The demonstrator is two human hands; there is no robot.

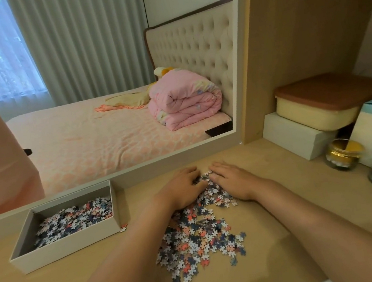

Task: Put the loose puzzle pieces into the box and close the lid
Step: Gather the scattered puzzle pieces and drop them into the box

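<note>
Now the pile of pieces lies right of the open box, itself part-filled. Both the left hand and right hand rest palm-down on the pile's far end, fingers loosely extended, gripping nothing.

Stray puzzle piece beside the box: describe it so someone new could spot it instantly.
Start at the wooden desk below the mirror, then the open grey box on its left. The stray piece lies on the desk at the box's near right corner, apart from the big pile.
</note>
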